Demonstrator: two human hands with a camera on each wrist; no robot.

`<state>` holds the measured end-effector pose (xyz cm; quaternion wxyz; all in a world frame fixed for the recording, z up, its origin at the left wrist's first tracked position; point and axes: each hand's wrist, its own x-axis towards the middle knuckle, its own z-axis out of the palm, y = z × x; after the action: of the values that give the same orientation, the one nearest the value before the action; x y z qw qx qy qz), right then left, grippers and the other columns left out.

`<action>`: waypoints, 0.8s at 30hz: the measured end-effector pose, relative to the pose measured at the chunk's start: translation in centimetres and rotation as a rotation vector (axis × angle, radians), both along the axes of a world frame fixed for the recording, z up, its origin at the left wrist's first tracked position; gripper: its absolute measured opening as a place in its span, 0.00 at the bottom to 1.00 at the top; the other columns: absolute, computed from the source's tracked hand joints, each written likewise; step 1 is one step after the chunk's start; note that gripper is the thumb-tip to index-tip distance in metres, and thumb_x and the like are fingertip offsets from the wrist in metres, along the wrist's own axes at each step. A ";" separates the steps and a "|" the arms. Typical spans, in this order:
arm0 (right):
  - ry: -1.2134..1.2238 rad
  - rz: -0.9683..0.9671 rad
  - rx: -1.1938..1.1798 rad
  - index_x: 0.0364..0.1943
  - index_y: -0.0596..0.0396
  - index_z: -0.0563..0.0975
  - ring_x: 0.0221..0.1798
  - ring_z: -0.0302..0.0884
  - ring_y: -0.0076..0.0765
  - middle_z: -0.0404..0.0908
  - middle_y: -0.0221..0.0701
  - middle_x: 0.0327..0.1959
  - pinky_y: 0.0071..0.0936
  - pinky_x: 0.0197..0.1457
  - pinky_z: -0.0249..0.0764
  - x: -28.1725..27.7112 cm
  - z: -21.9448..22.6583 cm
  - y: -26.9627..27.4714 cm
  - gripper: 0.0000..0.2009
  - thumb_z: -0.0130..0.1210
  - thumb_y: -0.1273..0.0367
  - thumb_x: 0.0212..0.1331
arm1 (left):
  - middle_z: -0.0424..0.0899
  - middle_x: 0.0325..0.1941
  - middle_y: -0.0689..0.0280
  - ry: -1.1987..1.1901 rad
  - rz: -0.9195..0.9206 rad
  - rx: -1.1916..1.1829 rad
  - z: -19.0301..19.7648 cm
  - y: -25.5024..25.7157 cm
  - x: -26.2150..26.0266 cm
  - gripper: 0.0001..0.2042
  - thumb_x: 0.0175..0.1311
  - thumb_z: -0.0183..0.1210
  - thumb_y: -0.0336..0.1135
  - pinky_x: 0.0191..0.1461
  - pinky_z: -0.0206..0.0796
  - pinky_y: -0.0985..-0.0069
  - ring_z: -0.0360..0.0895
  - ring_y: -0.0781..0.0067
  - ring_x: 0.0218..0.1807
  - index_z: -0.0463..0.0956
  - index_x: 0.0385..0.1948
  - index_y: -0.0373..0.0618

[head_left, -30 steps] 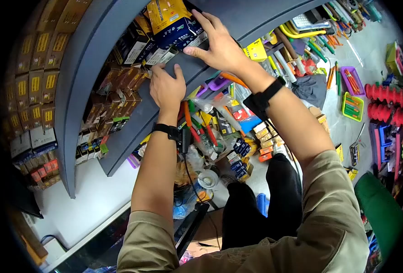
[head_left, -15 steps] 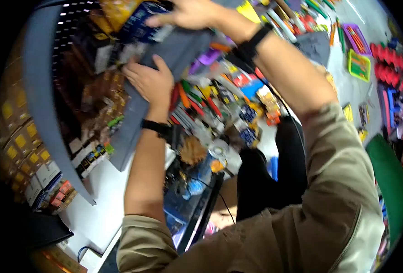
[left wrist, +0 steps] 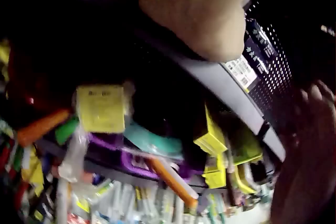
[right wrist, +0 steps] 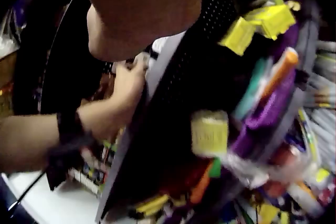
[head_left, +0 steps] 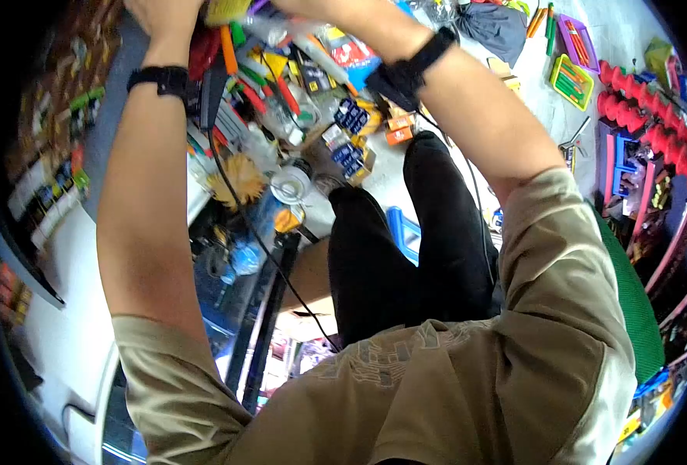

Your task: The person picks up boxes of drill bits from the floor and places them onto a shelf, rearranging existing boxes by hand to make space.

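My left hand [head_left: 161, 14] reaches to the shelf at the top edge of the head view, its fingers cut off. In the right wrist view the left hand [right wrist: 128, 81] is at the grey shelf edge [right wrist: 164, 58], fingertips beside a small pale item [right wrist: 143, 58]. Dark blue boxes with white lettering [left wrist: 257, 48] stand on the perforated shelf in the left wrist view. My right hand [left wrist: 315, 113] is blurred and dim at the right of that view, near those boxes; I cannot tell whether it holds anything. Its fingers lie outside the head view.
Below the shelf edge hang a yellow box [left wrist: 101, 108], an orange-handled tool [left wrist: 176, 184] and a purple basket [left wrist: 139, 163]. Many loose goods cover the floor, with blue boxes [head_left: 351, 116] near my legs. Red spiral augers [head_left: 630, 116] lie at the right. A cable [head_left: 254, 229] runs from my left wrist.
The head view has turned, so the shelf and both hands have shifted up and left; the right hand has left the frame. The dark blue and yellow boxes are out of the head view.
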<state>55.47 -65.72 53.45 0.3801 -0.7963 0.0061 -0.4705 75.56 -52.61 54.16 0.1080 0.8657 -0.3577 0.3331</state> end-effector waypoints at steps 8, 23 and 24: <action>0.928 0.321 0.429 0.42 0.59 0.79 0.45 0.82 0.58 0.83 0.45 0.41 0.46 0.52 0.78 -15.5 -18.5 19.3 0.12 0.56 0.65 0.62 | 0.71 0.40 0.61 0.707 -0.147 -0.491 -13.5 15.6 -26.2 0.13 0.68 0.64 0.36 0.50 0.63 0.66 0.70 0.64 0.42 0.70 0.42 0.40; 1.863 0.211 1.974 0.81 0.38 0.42 0.81 0.29 0.78 0.32 0.47 0.84 0.93 0.65 0.44 -26.3 -44.6 26.5 0.54 0.47 0.26 0.57 | 0.66 0.69 0.47 2.612 1.364 -0.719 -46.7 32.3 -39.5 0.47 0.57 0.52 0.78 0.59 0.51 0.16 0.64 0.32 0.68 0.63 0.70 0.49; 1.867 0.251 1.972 0.81 0.36 0.44 0.81 0.27 0.78 0.33 0.47 0.84 0.93 0.65 0.43 -26.3 -45.3 26.5 0.54 0.47 0.25 0.56 | 0.64 0.69 0.44 2.640 1.222 -0.779 -47.7 32.6 -39.9 0.48 0.57 0.53 0.77 0.61 0.45 0.13 0.59 0.28 0.71 0.61 0.71 0.49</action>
<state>29.13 -39.18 8.15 0.6799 -0.2108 0.5170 0.4754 35.66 -20.03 6.43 0.4085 0.4645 0.5075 -0.5998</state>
